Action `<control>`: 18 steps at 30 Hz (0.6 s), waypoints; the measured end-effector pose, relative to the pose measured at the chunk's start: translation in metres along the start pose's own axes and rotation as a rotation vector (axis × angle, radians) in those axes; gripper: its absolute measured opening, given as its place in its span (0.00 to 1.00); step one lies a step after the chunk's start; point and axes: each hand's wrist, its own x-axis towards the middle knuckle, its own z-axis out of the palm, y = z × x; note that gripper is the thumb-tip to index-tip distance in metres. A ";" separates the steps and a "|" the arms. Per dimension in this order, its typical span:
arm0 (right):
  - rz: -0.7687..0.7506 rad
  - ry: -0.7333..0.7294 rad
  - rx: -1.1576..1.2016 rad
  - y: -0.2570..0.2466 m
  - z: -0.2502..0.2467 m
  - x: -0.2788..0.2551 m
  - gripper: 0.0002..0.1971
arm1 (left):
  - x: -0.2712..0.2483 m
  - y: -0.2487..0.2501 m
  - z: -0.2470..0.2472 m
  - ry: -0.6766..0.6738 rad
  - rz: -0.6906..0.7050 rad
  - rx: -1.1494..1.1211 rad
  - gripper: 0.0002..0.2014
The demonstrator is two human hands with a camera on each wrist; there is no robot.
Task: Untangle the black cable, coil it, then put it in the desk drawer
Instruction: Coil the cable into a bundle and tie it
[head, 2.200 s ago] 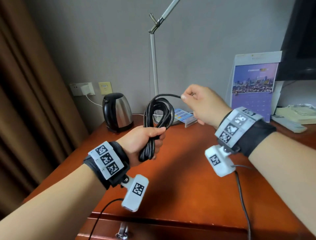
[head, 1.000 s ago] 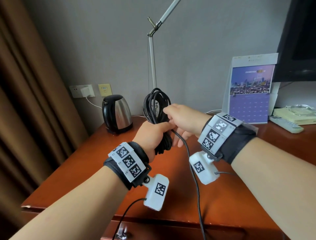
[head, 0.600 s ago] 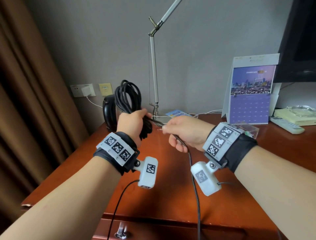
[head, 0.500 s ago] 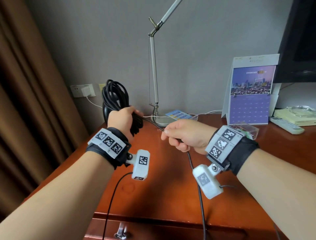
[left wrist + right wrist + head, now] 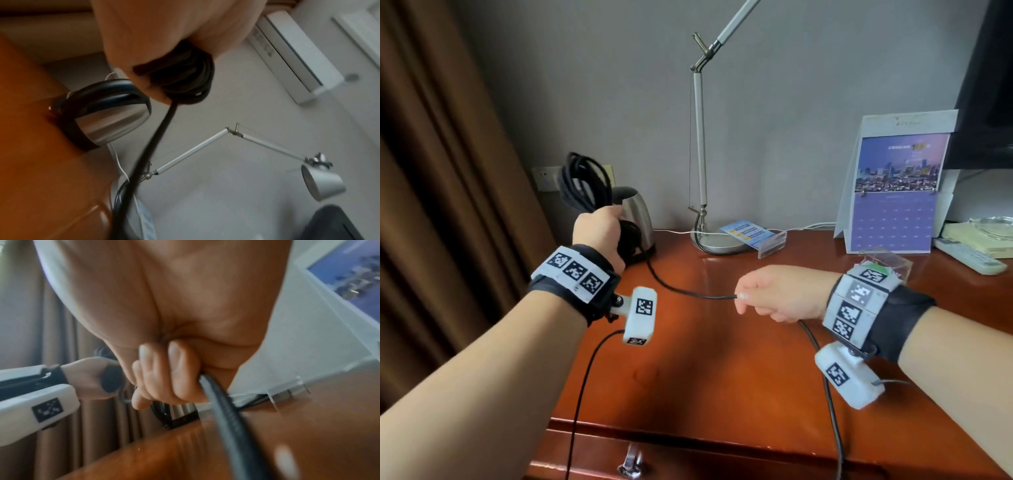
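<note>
We note the closed desk drawer [image 5: 688,459] nearest. Above the tabletop [image 5: 722,370], our right hand [image 5: 777,294] fingers [image 5: 180,373] curl around the black cable [image 5: 688,293]. Farther off, our left hand [image 5: 597,228] grips its coiled bundle beside the electric kettle [image 5: 635,214].

Open stretch of polished reddish-brown wooden desk top [image 5: 722,370] lies under and between both wrists. Across that gap a black cable strand [image 5: 688,293] sags, barring a straight pass. Back left, the steel kettle with black handle [image 5: 635,219] crowds the corner; behind centre stands the silver jointed desk lamp [image 5: 700,164]; back right, the purple desk calendar [image 5: 893,192].
</note>
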 end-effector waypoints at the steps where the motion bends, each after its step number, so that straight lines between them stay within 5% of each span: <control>1: -0.041 0.030 -0.093 -0.007 -0.002 0.002 0.13 | -0.006 -0.001 0.006 -0.048 0.022 0.065 0.11; 2: -0.089 0.059 -0.186 -0.014 -0.005 0.002 0.13 | -0.016 -0.001 0.010 -0.106 0.046 0.160 0.06; 5: -0.202 0.116 -0.302 -0.034 -0.016 0.002 0.10 | -0.026 -0.020 0.018 -0.298 0.122 0.370 0.13; 10: -0.332 0.294 -0.202 -0.052 -0.044 0.001 0.07 | -0.051 -0.039 0.024 -0.611 0.134 0.487 0.17; 15: -0.332 0.469 -0.229 -0.057 -0.055 -0.003 0.15 | -0.087 -0.041 0.031 -0.761 0.072 0.523 0.28; 18: -0.340 0.568 -0.249 -0.055 -0.060 -0.002 0.12 | -0.099 -0.041 0.031 -0.807 -0.048 0.525 0.48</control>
